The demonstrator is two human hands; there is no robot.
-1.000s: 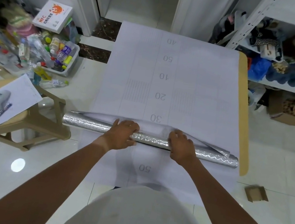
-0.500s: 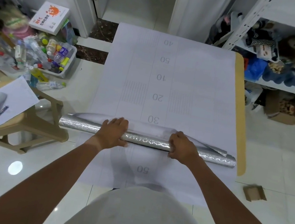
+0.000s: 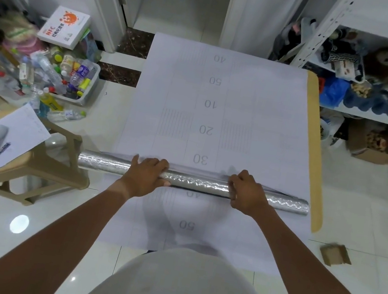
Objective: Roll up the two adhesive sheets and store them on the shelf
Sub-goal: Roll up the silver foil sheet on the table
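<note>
Progress looks partial: one silver sheet is already wound into a long foil roll (image 3: pixel 194 184) lying crosswise at centre frame, on top of the second sheet, a white gridded backing sheet (image 3: pixel 222 100) spread flat on the floor and printed with numbers. A loose flap of the silver sheet shows along the upper edge of the roll, so I judge the winding is nearly finished but not yet tight. The left hand (image 3: pixel 147 177) lies over the roll left of centre, fingers draped across its top and thumb under the near side, grasping it. The right hand (image 3: pixel 248 195) curls over the roll right of centre and grips it too. The roll's left end juts past the sheet toward a beige stool (image 3: pixel 54 169) at middle left; its right end reaches a tan strip (image 3: pixel 316 155) at the sheet's right edge. Still to do, as I read it: close this roll, wind up the white sheet, and carry both to the white shelf (image 3: pixel 374 117) at upper right, already crowded with clutter.
</note>
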